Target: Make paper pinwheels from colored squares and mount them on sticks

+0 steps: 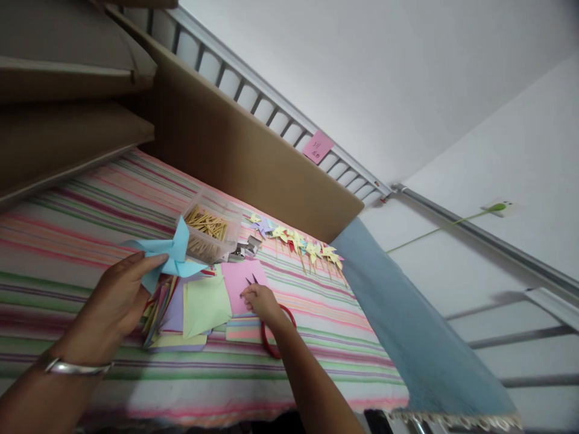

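Note:
A light blue paper pinwheel (177, 246) is pinched between the thumb and fingers of my left hand (121, 292), to the left of the paper stack. My right hand (261, 301) is over a sheet of pink paper (233, 277), its fingertips pressed together. Whatever they grip is too small to name. Scissors with red handles (264, 341) lie partly under that hand and wrist, their dark tips showing past the fingers. Beside the pink sheet lies pale green paper (205, 304), over purple, yellow and other coloured sheets.
Behind the papers stands a clear plastic box (233, 226) of wooden sticks (205, 224). Metal clips (248, 247) lie beside it. Several paper pinwheels on sticks (294, 240) line the far edge of the striped cloth (325, 355), before a cardboard panel (253, 163). Cardboard boxes (67, 132) stand left.

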{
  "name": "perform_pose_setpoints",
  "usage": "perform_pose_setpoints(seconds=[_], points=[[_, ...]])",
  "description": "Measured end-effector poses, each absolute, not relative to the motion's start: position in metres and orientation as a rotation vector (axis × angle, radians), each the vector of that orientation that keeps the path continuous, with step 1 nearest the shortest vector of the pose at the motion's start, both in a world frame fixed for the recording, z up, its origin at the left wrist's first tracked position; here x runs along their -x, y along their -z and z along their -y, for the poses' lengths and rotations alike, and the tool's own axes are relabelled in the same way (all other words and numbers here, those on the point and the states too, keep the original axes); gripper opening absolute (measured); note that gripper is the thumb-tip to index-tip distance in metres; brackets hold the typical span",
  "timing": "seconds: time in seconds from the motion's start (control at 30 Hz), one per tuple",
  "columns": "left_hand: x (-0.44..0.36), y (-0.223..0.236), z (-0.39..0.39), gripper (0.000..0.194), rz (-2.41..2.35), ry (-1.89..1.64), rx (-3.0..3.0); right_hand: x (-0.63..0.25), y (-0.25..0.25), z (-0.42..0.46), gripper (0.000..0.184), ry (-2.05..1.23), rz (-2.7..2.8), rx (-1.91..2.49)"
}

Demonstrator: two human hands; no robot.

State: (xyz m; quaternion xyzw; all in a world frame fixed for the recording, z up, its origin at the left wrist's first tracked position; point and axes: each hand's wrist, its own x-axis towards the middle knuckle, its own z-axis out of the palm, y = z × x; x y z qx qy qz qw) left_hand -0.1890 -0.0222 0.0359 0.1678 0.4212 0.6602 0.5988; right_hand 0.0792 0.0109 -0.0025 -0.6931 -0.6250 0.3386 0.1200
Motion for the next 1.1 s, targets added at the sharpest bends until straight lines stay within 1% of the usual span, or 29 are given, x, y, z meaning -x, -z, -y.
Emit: perform_pose_setpoints(seconds=[0.13,0.3,0.5,0.63,0.73,0.83,0.9,1.0,1.1], points=[[0.190,-0.032,0.020,0.021,-0.884,-1.504,-0.340,-0.078,0.002,-0.011,0.023,-0.851,1.899,2.037],[0.190,-0.032,0.020,0.021,-0.881,-1.518,-0.334,-0.074,0.006,-0.014,0.011,-0.672,2.004,2.045],[0.184,-0.037,0.024,0.021,-0.875,-1.510,-0.350,-0.069,0.009,-0.014,0.017,-0.570,2.094,1.961],[0.179,-0.039,0.028,0.019,-0.883,-1.492,-0.393,-0.062,-0.002,-0.011,0.017,-0.573,2.066,1.869],[0.174,-0.038,0.029,0.018,-0.868,-1.472,-0.419,-0.054,-0.022,-0.002,0.012,-0.611,1.983,1.796],[0.168,-0.035,0.028,0.017,-0.867,-1.471,-0.447,-0.040,-0.048,0.013,0.011,-0.728,1.852,1.659],[0.163,-0.032,0.027,0.018,-0.886,-1.465,-0.475,-0.027,-0.064,0.024,0.008,-0.833,1.696,1.471],[0.155,-0.027,0.026,0.020,-0.913,-1.464,-0.525,-0.005,-0.077,0.036,0.005,-0.775,1.625,1.279],[0.146,-0.025,0.026,0.019,-0.955,-1.463,-0.598,0.012,-0.078,0.042,0.005,-0.730,1.591,1.290]])
